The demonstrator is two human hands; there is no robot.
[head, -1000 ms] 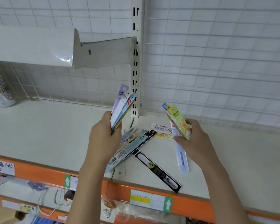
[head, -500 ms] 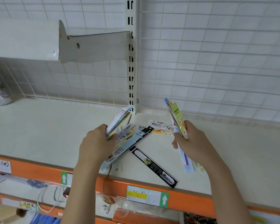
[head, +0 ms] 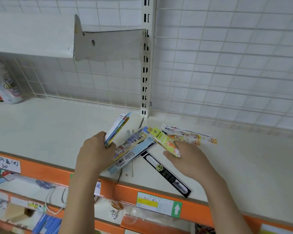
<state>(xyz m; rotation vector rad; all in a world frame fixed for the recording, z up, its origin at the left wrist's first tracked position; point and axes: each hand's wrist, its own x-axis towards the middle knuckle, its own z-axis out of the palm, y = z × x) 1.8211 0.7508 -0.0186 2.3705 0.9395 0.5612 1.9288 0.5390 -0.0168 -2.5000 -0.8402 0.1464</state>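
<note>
My left hand (head: 96,152) grips a small stack of long flat toothbrush packs (head: 117,128), white and blue, tilted up to the right. My right hand (head: 187,158) holds a yellow-green pack (head: 164,141) low over the cream shelf (head: 41,129), its top pointing left. On the shelf between the hands lie several more packs: a light-blue one with barcodes (head: 134,152), a black one (head: 169,174) running toward the front edge, and a white-orange one (head: 189,135) at the back.
A white slotted upright (head: 146,65) stands behind the packs, with wire grid backing. A shelf bracket (head: 108,45) juts out at upper left. A can (head: 7,85) stands at far left. The orange shelf edge (head: 159,196) carries price labels.
Both hands have dropped toward the shelf. The right hand's yellow-green pack has tipped from upright to nearly flat, pointing left. The left hand's stack has lowered and stayed in its grip.
</note>
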